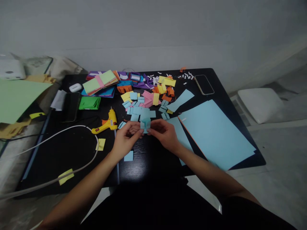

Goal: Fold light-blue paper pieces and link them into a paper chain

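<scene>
A strip of light blue paper stands between my two hands, its lower end pinched at both sides and a crease showing across it. My left hand grips its left lower corner with thumb and fingers. On the right corner, my right hand has its thumb and fingertips closed. Just beyond the fingers lie several small folded blue paper pieces. A loose blue square rests on the black table below my left hand.
Large blue sheets lie at the right, below a phone. On the left are a yellow glue gun, a looping white cable, a green paper stack and a dark phone. Folded pink pieces and white scraps cover the back.
</scene>
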{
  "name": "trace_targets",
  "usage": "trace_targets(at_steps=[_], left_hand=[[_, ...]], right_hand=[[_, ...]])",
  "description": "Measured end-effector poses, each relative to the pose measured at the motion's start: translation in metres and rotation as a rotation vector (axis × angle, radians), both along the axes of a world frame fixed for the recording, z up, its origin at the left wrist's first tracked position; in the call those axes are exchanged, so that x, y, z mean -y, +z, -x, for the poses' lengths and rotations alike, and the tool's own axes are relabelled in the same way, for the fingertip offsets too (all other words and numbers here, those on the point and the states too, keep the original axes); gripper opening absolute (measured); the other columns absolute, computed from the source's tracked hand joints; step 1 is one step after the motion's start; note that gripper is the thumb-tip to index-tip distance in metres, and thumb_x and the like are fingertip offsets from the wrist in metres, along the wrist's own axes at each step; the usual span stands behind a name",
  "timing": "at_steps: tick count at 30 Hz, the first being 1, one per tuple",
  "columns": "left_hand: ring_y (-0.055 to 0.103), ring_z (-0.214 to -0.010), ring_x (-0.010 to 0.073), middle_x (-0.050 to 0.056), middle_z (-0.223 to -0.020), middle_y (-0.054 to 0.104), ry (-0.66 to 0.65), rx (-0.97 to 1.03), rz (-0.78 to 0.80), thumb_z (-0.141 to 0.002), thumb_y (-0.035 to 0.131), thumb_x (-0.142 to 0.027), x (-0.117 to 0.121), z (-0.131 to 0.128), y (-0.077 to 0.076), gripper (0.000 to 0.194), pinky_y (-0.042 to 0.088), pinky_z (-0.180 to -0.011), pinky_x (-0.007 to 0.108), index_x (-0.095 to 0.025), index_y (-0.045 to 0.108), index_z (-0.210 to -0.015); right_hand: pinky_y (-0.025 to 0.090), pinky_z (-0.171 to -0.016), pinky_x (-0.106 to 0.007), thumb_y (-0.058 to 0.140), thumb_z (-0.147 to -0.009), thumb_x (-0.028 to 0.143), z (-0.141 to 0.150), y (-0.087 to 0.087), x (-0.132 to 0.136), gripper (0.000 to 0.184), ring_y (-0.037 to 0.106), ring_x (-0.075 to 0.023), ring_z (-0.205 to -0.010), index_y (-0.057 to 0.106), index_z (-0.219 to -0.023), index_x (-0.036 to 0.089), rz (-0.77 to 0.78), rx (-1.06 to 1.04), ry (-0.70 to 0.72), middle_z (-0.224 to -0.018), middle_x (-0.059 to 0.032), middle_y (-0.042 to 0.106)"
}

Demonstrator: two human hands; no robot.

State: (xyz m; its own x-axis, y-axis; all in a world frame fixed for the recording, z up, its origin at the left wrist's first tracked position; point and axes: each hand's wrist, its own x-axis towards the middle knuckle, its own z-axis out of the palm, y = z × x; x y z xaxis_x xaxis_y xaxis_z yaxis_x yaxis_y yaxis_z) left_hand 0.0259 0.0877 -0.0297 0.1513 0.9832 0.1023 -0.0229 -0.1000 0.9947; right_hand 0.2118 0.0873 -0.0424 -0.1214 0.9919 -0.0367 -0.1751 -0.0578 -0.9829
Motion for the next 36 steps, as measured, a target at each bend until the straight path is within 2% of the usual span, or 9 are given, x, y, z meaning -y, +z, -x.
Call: trace_targets(at_steps=[6,11,16,21,27,30,33,36], left_hand=[[0.071,-0.063,0.0135,-0.002,-0.072,0.071,-0.026,0.009,0.025,-0.086,0.081,-0.034,0.000,0.001,0.000,0.022,0.063,-0.064,0.027,-0.019,0.069,-0.097],[0.071,-0.060,0.0134,-0.001,-0.069,0.071,-0.040,-0.026,0.045,-0.091,0.076,-0.036,0.002,0.002,0.001,0.021,0.061,-0.063,0.026,-0.018,0.066,-0.098],[0.071,-0.062,0.0134,0.000,-0.073,0.072,-0.036,0.004,0.057,-0.088,0.079,-0.039,0.002,0.000,0.002,0.025,0.062,-0.063,0.027,-0.018,0.067,-0.098],[0.070,-0.062,0.0132,0.000,-0.075,0.072,-0.016,0.001,0.039,-0.086,0.080,-0.037,0.001,0.000,0.002,0.023,0.063,-0.063,0.028,-0.019,0.068,-0.095],[0.072,-0.065,0.0149,0.001,-0.078,0.074,-0.064,-0.020,-0.002,-0.087,0.077,-0.032,0.001,0.003,0.005,0.020,0.064,-0.063,0.029,-0.020,0.071,-0.101],[0.071,-0.065,0.0138,0.001,-0.077,0.074,-0.043,-0.050,-0.048,-0.087,0.077,-0.027,0.001,0.005,0.005,0.016,0.063,-0.064,0.027,-0.019,0.070,-0.098],[0.070,-0.066,0.0122,0.001,-0.080,0.075,0.002,-0.160,-0.150,-0.086,0.076,-0.022,0.001,0.009,0.004,0.009,0.060,-0.066,0.025,-0.019,0.070,-0.092],[0.071,-0.072,0.0133,0.002,-0.085,0.076,0.022,-0.299,-0.279,-0.088,0.073,-0.020,0.000,0.013,0.003,0.003,0.059,-0.070,0.026,-0.020,0.072,-0.091]], right_hand=[[0.069,-0.079,-0.037,0.091,-0.074,0.045,0.001,0.002,0.001,0.036,0.076,-0.0189,-0.081,0.072,-0.094,0.023,0.015,-0.012,-0.013,-0.087,-0.0011,0.077],[0.070,-0.075,-0.036,0.088,-0.076,0.048,0.001,0.004,0.001,0.036,0.075,-0.0161,-0.069,0.071,-0.092,0.022,0.039,-0.032,0.027,-0.085,-0.0005,0.075],[0.069,-0.072,-0.034,0.089,-0.075,0.048,0.001,0.004,0.000,0.038,0.074,-0.0150,-0.066,0.070,-0.093,0.021,0.050,-0.036,0.041,-0.084,-0.0001,0.076],[0.068,-0.073,-0.035,0.089,-0.076,0.046,0.000,0.003,0.000,0.036,0.074,-0.0160,-0.069,0.071,-0.096,0.022,0.031,-0.009,0.057,-0.086,-0.0008,0.076],[0.068,-0.076,-0.038,0.086,-0.079,0.047,-0.002,0.003,0.001,0.034,0.075,-0.0193,-0.078,0.071,-0.100,0.025,-0.019,-0.014,0.078,-0.090,-0.0017,0.077],[0.066,-0.079,-0.037,0.088,-0.078,0.044,-0.003,0.007,0.001,0.037,0.075,-0.0202,-0.084,0.070,-0.105,0.026,-0.066,0.010,0.065,-0.093,-0.0021,0.077],[0.065,-0.082,-0.036,0.089,-0.077,0.041,-0.005,0.010,0.001,0.047,0.075,-0.0202,-0.087,0.066,-0.116,0.027,-0.115,0.037,0.038,-0.093,-0.0017,0.076],[0.064,-0.085,-0.037,0.087,-0.080,0.042,-0.006,0.009,0.002,0.040,0.076,-0.0204,-0.088,0.070,-0.113,0.026,-0.170,0.092,0.036,-0.097,-0.0033,0.077]])
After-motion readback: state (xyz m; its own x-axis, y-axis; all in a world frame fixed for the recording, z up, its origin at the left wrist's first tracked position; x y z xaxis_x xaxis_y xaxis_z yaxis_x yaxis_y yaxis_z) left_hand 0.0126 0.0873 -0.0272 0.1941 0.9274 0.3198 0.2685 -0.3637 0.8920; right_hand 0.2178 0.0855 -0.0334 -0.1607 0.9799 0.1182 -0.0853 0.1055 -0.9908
